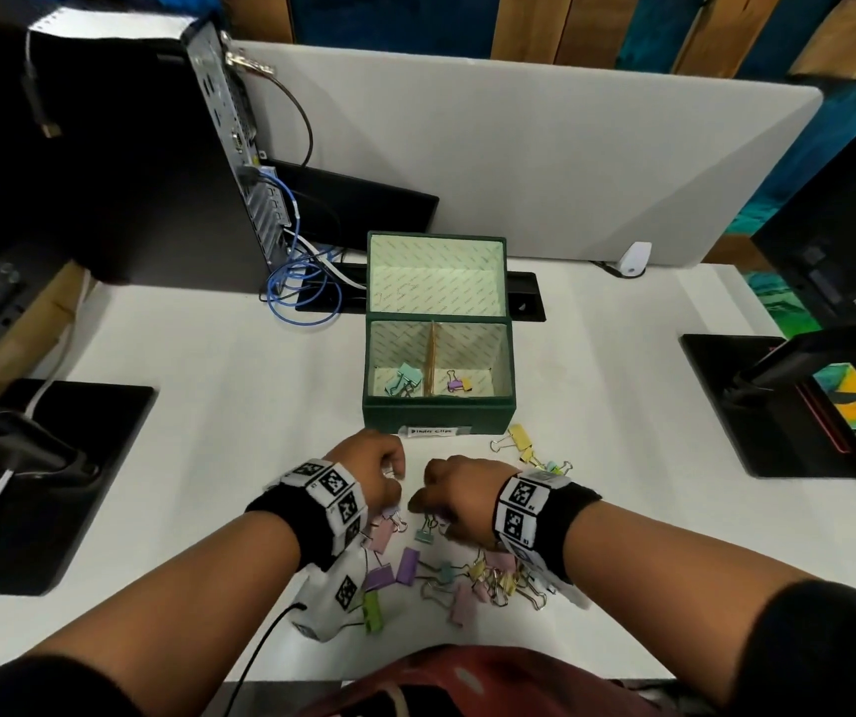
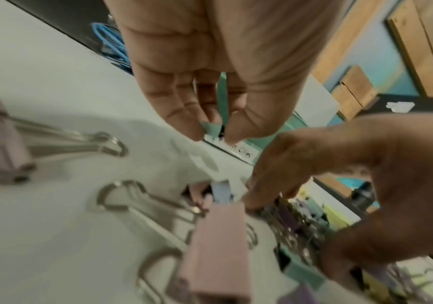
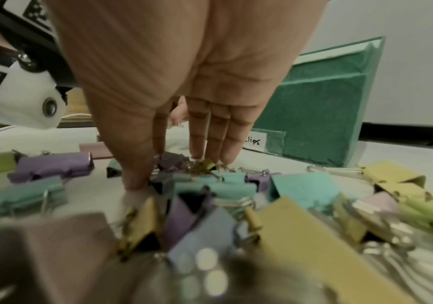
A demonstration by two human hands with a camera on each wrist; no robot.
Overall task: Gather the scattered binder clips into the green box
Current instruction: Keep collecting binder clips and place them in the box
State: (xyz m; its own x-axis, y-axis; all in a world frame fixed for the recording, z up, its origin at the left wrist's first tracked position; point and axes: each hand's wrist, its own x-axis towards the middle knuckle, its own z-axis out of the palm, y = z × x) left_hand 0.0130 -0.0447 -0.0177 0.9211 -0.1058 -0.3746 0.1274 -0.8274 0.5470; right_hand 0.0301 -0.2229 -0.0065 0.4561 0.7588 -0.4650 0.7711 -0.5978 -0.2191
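A small clip, colour unclear, appears pinched in the left hand (image 1: 374, 470); the right hand (image 1: 454, 496) is lowered with fingertips (image 3: 132, 181) on the scattered binder clips (image 1: 467, 582), its grip not discernible; most clips are spread on the counter (image 1: 209, 458) beneath both wrists; just beyond the hands the green box (image 1: 436, 414) is seen open, few clips inside; much is left.

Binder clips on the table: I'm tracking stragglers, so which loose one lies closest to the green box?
The large yellow binder clip, just off the green box's front right corner. The other loose clips lie nearer the person, around and behind both hands.
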